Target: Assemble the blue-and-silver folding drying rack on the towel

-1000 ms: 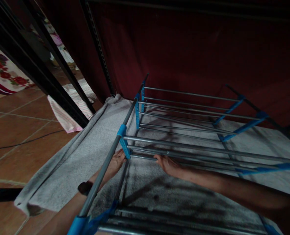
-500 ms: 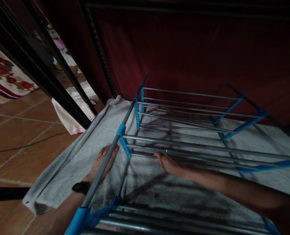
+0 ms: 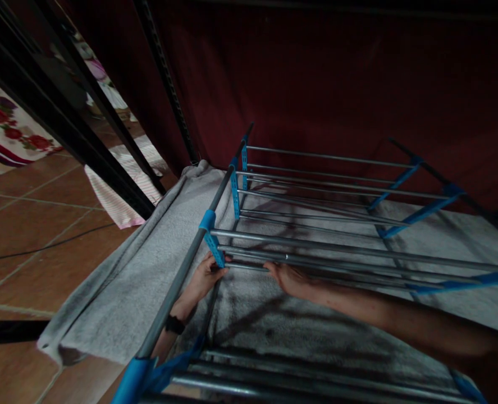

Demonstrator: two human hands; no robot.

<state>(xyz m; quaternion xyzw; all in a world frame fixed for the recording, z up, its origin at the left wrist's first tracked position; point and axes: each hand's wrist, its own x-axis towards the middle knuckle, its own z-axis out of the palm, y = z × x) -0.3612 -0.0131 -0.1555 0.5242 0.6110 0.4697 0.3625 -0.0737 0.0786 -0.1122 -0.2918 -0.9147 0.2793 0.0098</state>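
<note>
A rack of grey metal tubes (image 3: 324, 242) with blue plastic connectors lies across a grey towel-like cloth. My left hand (image 3: 205, 276), with a dark band at the wrist, has its fingers closed round the lower end of a blue perforated connector (image 3: 213, 245), where a tube enters it. My right hand (image 3: 284, 276) grips a lower metal tube (image 3: 245, 266) a short way to the right of that connector. Its fingertips are curled over the tube. A long side pole (image 3: 180, 275) of the rack passes above my left forearm.
The grey cloth (image 3: 147, 280) covers the surface under the rack. A dark red panel (image 3: 316, 84) stands behind it. Black metal posts (image 3: 63, 120) slant down at left. Beyond them are a tiled floor (image 3: 30, 230), a striped cloth (image 3: 116, 193), a cable and a floral cloth (image 3: 10, 120).
My left hand has moved right and away from me, from lying flat on the cloth beyond the side pole to the blue connector. My right hand stays on its tube.
</note>
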